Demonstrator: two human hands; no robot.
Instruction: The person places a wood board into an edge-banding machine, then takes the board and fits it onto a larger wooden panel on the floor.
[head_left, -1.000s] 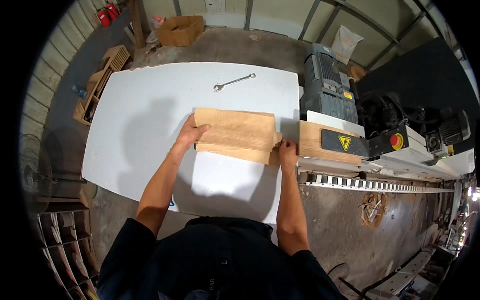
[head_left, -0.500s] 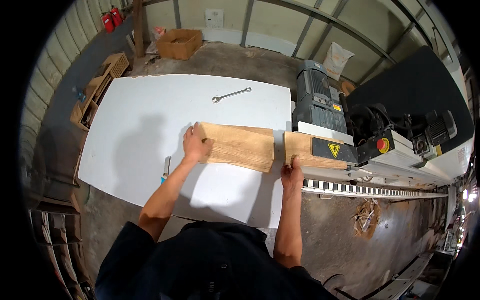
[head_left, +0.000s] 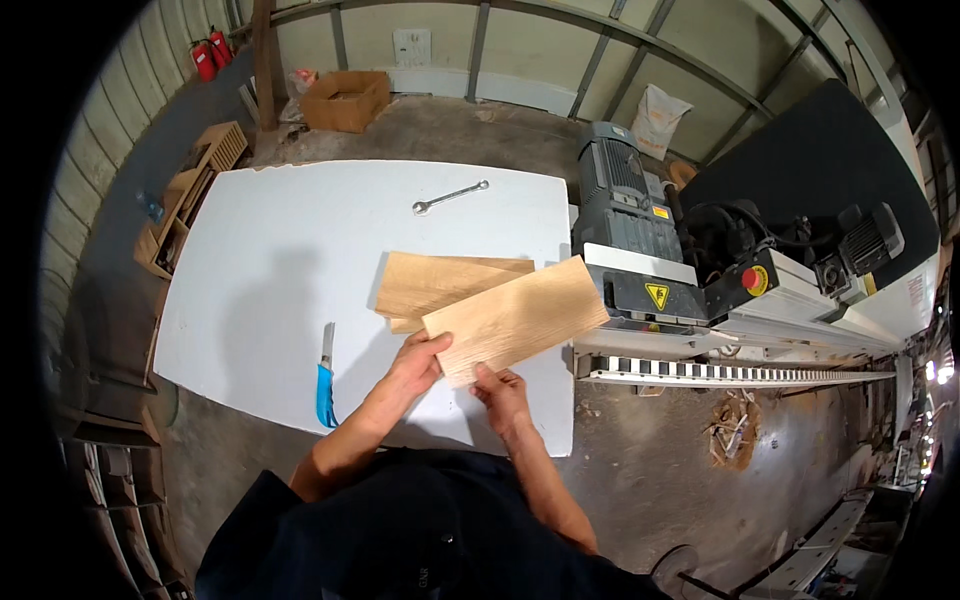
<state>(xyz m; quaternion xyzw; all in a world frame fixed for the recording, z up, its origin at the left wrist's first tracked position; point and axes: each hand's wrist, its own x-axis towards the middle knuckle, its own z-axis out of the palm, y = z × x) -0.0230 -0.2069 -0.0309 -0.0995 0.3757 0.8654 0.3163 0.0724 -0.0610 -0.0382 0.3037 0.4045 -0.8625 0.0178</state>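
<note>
A light-brown wood-grain plank (head_left: 520, 320) is held tilted in front of me, its far right end reaching over the table edge toward the machine. My left hand (head_left: 418, 362) grips its left end, the thumb lying on the upper face. At the near edge, my right hand (head_left: 500, 392) pinches the same plank, thumb on top and fingers beneath. Under and behind it, several similar planks (head_left: 425, 280) lie stacked on the white table (head_left: 260, 210), partly covered by the held one.
Left of my hands lies a blue-handled knife (head_left: 326, 385); a wrench (head_left: 450, 197) rests farther back. To the right stands a machine with a grey motor (head_left: 620, 180), a red stop button (head_left: 755, 280) and a toothed conveyor track (head_left: 720, 372). A cardboard box (head_left: 345, 105) sits on the floor behind.
The plank has come out from the machine's guard, leftward and toward me, held by my right hand. My left hand has left the stack and moved nearer to grip this plank.
</note>
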